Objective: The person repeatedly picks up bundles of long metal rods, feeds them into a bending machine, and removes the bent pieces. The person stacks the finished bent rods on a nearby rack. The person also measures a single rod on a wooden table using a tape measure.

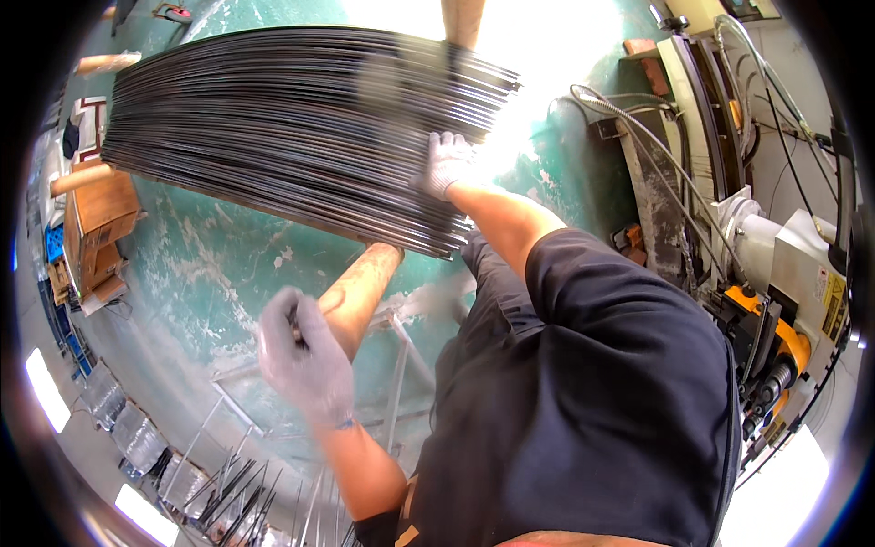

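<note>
A wide layer of long, thin dark metal rods [273,118] lies side by side across the upper left and middle. My right hand [448,164], in a pale glove, rests on the rods near their right ends, its fingers laid over them. My left hand [305,356], also gloved, is raised nearer to me, apart from the rods. Its fingers are curled round, and something small and dark shows between thumb and fingers, too blurred to name. Behind it, a light brown round beam [369,283] runs under the rods.
At the right stands a machine [784,264] with hoses and an orange part. Cardboard boxes [105,219] are stacked at the left. A pale metal frame [396,356] stands below the beam. Wrapped bundles [137,438] and loose dark rods [237,497] lie at the lower left.
</note>
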Demonstrator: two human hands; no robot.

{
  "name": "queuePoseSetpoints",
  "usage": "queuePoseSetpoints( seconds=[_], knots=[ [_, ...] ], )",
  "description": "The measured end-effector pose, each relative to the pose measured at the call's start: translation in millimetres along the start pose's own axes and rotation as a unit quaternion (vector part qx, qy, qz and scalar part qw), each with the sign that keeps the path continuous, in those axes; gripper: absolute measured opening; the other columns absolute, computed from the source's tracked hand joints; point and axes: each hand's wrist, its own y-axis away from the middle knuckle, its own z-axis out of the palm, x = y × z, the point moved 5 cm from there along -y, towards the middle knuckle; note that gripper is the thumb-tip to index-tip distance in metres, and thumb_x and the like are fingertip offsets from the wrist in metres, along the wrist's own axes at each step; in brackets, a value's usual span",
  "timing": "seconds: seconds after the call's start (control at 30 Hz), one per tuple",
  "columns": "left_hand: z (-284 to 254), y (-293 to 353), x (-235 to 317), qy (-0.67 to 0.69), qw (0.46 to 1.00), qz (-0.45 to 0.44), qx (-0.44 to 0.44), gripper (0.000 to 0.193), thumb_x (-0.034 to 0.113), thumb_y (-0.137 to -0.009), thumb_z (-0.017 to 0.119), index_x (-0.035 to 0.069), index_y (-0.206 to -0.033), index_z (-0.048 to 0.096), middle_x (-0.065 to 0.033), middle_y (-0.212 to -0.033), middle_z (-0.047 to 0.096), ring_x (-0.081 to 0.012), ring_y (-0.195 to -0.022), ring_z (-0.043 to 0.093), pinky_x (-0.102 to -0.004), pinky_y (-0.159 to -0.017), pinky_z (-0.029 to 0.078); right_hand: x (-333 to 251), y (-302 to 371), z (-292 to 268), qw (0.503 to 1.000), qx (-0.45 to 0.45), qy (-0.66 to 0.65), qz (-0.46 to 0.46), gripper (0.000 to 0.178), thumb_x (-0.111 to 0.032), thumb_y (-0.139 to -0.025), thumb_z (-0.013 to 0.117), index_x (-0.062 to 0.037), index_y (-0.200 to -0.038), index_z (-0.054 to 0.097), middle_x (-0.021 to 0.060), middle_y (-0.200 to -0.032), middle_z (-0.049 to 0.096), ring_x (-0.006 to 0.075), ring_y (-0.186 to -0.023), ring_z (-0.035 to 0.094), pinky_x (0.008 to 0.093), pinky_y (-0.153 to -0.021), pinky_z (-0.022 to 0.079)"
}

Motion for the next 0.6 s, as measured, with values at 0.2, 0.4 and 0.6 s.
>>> queuePoseSetpoints(
  seconds=[0.2,0.4,0.6],
  knots=[
    [10,-10,-3,-0.075,0.994,-0.056,-0.059,0.013,0.009,-0.097,0.066,-0.002,-0.105,0.069,-0.0125,-0.094,0.069,-0.0229,-0.084,0.066,-0.0357,-0.072,0.051,14,-26,16,0.999,-0.025,0.005,-0.03,0.082,-0.057,-0.074,0.088,-0.0001,-0.128,0.063,0.022,-0.131,0.062,0.0361,-0.125,0.058,0.047,-0.107,0.048],
    [14,-13,-3,-0.075,0.994,-0.047,-0.064,0.015,0.009,-0.098,0.065,-0.004,-0.104,0.068,-0.0143,-0.095,0.07,-0.0247,-0.085,0.066,-0.0367,-0.074,0.051,16,-30,22,0.997,-0.065,0.015,-0.028,0.075,-0.051,-0.078,0.088,0.0002,-0.128,0.064,0.0227,-0.131,0.062,0.0365,-0.123,0.06,0.0486,-0.102,0.051],
    [16,-10,4,-0.084,0.993,-0.071,-0.052,0.01,0.005,-0.097,0.064,-0.002,-0.102,0.068,-0.0069,-0.091,0.067,-0.0166,-0.085,0.061,-0.0312,-0.078,0.049,20,-30,16,0.997,-0.054,-0.053,0.002,0.072,-0.046,-0.075,0.09,-0.0007,-0.124,0.062,0.0234,-0.126,0.066,0.0385,-0.12,0.065,0.0484,-0.1,0.055]
  ],
)
